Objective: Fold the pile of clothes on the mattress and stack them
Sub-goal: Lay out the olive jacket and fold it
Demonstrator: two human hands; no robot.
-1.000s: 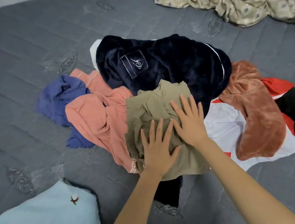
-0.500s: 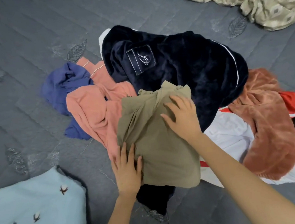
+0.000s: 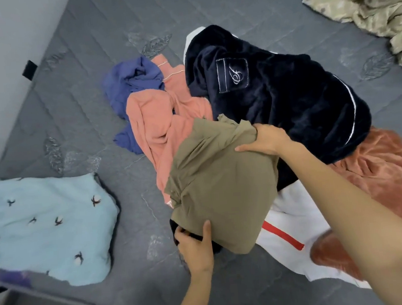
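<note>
A folded khaki garment (image 3: 222,186) lies on top of the clothes pile on the grey mattress (image 3: 96,112). My left hand (image 3: 196,246) grips its near edge, thumb on top and fingers underneath. My right hand (image 3: 265,139) holds its far right corner, fingers curled into the cloth. Around it lie a salmon-pink garment (image 3: 159,122), a blue one (image 3: 129,85), a dark navy fleece with a sewn patch (image 3: 274,93), a rust-brown fleece (image 3: 377,177) and a white piece with red stripes (image 3: 295,229). Something black (image 3: 174,226) peeks out beneath the khaki garment.
A light blue pillow with small bird prints (image 3: 47,227) lies at the mattress's near left. A crumpled beige patterned sheet (image 3: 363,2) sits at the far right. The mattress edge and a pale wall (image 3: 1,47) run along the left.
Both hands went from pressing flat on the khaki garment to gripping it, the left sliding to its near edge, the right to its far corner. The view swung left.
</note>
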